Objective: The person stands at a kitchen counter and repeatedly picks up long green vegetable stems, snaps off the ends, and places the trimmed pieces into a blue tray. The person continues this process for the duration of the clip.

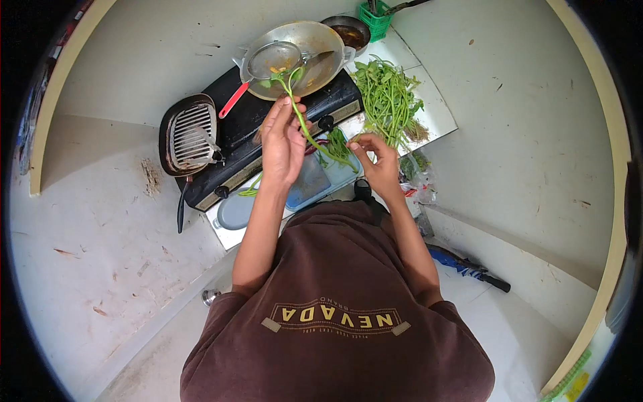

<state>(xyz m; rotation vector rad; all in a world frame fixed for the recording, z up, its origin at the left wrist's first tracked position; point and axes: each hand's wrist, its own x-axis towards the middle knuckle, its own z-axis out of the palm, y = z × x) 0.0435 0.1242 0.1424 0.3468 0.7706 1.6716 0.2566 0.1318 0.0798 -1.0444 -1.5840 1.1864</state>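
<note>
My left hand pinches a long green vegetable stem near its leafy top. The stem curves down to the right, and its lower end hangs close to my right hand. Thumb and forefinger of the right hand meet at the tips; whether something thin lies between them is unclear. Beneath the hands is a light blue plastic tray or board with picked green leaves on it. A bunch of leafy greens with roots at one end lies on the white tiles, beyond the right hand.
A black gas stove carries a large metal wok; a red-handled strainer rests in it. A grill pan sits at the left, a small dark pan behind. A grey oval lid lies in front; plastic bags are right.
</note>
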